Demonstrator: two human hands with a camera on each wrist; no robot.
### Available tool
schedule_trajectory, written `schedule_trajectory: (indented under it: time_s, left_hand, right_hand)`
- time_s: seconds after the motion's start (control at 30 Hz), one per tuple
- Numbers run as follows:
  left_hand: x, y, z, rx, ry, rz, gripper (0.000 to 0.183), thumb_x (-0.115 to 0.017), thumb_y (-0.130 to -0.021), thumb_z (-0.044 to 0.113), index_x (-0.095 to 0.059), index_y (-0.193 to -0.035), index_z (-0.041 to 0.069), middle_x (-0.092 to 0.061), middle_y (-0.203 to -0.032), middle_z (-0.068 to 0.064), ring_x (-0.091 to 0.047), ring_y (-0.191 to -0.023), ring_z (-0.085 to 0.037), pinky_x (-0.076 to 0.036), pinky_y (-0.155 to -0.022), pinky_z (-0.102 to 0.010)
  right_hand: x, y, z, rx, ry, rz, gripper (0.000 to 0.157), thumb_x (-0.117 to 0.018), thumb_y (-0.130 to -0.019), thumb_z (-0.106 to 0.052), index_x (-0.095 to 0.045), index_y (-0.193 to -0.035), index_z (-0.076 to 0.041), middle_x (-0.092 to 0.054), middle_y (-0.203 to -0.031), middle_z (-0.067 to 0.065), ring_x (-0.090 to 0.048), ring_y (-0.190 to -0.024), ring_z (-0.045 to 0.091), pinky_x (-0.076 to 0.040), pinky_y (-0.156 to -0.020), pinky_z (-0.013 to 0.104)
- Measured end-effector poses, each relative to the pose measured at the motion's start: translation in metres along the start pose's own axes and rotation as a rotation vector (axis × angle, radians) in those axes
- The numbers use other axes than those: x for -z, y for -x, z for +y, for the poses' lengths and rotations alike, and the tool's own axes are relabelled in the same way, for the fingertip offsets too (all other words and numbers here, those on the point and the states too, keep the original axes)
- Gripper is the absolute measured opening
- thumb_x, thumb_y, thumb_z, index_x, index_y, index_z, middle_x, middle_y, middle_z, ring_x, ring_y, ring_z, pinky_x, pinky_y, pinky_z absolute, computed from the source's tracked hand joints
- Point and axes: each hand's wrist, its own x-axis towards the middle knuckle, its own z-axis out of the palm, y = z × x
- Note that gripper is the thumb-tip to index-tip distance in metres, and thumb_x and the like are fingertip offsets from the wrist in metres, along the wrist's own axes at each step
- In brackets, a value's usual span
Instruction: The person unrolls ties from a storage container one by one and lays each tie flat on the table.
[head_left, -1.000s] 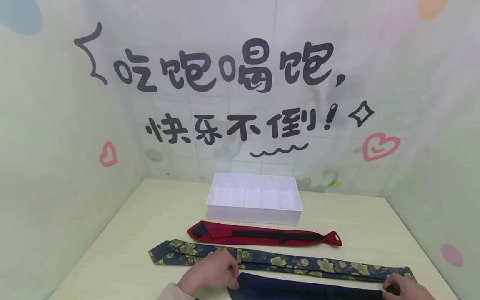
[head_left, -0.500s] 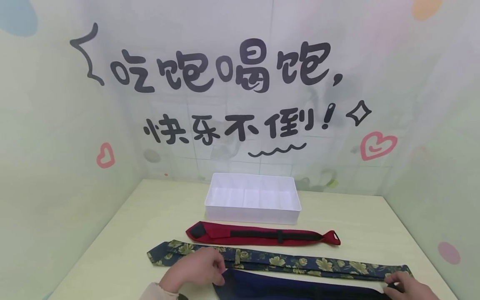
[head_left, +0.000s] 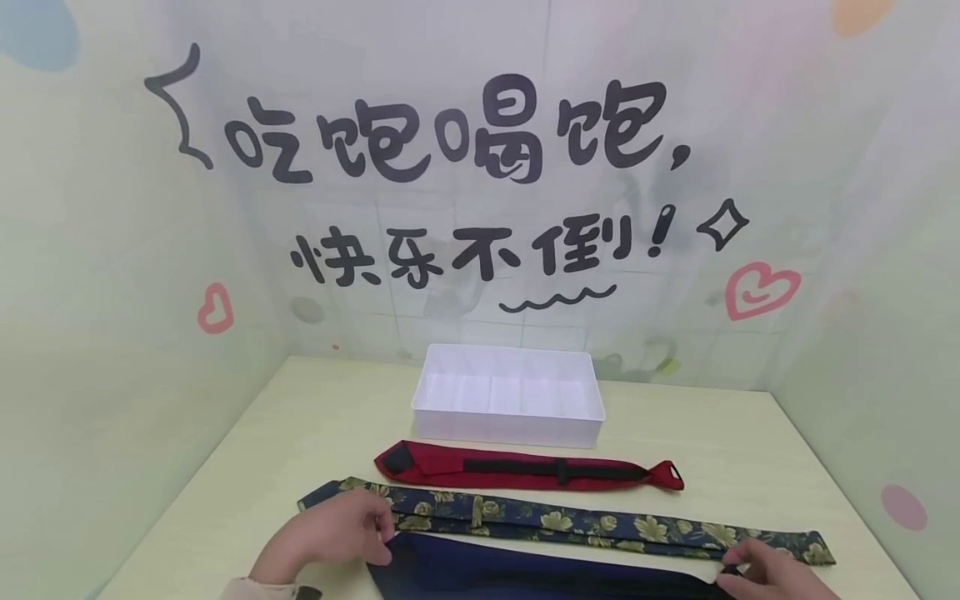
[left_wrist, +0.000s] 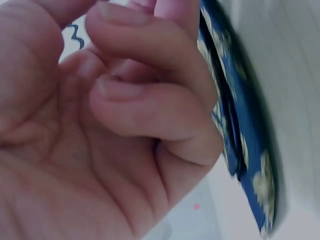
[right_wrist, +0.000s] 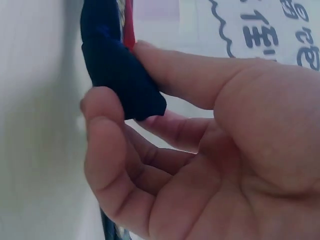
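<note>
A navy blue necktie (head_left: 540, 575) lies stretched across the front of the table, its lower edge cut off by the head view. My left hand (head_left: 337, 533) pinches its wide left end; in the left wrist view the fingers (left_wrist: 155, 105) are curled and the pinch itself is hidden. At the tie's narrow dark end, my right hand (head_left: 776, 573) grips it between thumb and fingers, and the right wrist view shows this dark end (right_wrist: 125, 80) plainly. Just behind lies a navy floral necktie (head_left: 558, 521), partly covered by my left hand. A red necktie (head_left: 442, 465) lies beyond that.
At the back of the table stands a white divided box (head_left: 510, 427) with several compartments. Printed curtain-like walls (head_left: 480, 167) with dark lettering enclose the table (head_left: 247, 450) behind and on both sides.
Both hands have moved left with the navy tie, the left hand farther than the right. The floral tie, red tie and box have stayed in place.
</note>
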Motion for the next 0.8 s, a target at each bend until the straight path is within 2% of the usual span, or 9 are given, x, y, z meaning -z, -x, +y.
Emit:
schedule_trajectory:
  time_s: [0.13, 0.43, 0.6, 0.8]
  left_hand:
    - [0.007, 0.010, -0.009, 0.014, -0.015, 0.017, 0.015, -0.081, -0.080, 0.008, -0.066, -0.081, 0.011, -0.059, -0.074, 0.002, -0.045, -0.060, -0.013, -0.038, -0.056, -0.028]
    - [0.012, 0.018, -0.017, 0.073, -0.007, 0.049, 0.017, -0.082, -0.077, 0.005, -0.066, -0.079, 0.008, -0.056, -0.069, 0.002, -0.045, -0.061, -0.015, -0.037, -0.056, -0.029]
    - [0.011, 0.018, -0.017, 0.092, -0.022, 0.062, 0.017, -0.082, -0.077, 0.004, -0.065, -0.079, 0.008, -0.054, -0.068, 0.002, -0.045, -0.060, -0.015, -0.036, -0.055, -0.030]
    - [0.009, 0.017, -0.012, 0.155, -0.057, 0.083, 0.020, -0.083, -0.076, 0.007, -0.064, -0.076, 0.010, -0.055, -0.066, 0.002, -0.045, -0.060, -0.016, -0.036, -0.057, -0.031]
  right_hand:
    - [-0.007, -0.003, -0.010, 0.054, -0.011, -0.053, 0.030, -0.068, -0.097, -0.032, -0.063, -0.103, -0.003, -0.068, -0.079, 0.002, -0.066, -0.073, 0.017, -0.054, -0.067, 0.037]
    - [-0.023, -0.006, -0.022, -0.039, 0.023, -0.003, 0.034, -0.075, -0.091, -0.038, -0.063, -0.103, -0.008, -0.065, -0.080, 0.003, -0.060, -0.073, 0.017, -0.050, -0.068, 0.035]
    - [-0.024, -0.005, -0.023, -0.052, 0.046, 0.003, 0.035, -0.075, -0.090, -0.038, -0.062, -0.103, -0.008, -0.065, -0.080, 0.003, -0.061, -0.073, 0.017, -0.051, -0.068, 0.035]
    - [-0.023, -0.004, -0.025, -0.040, 0.080, 0.012, 0.035, -0.076, -0.089, -0.039, -0.064, -0.101, -0.009, -0.066, -0.079, 0.001, -0.061, -0.072, 0.017, -0.051, -0.068, 0.035]
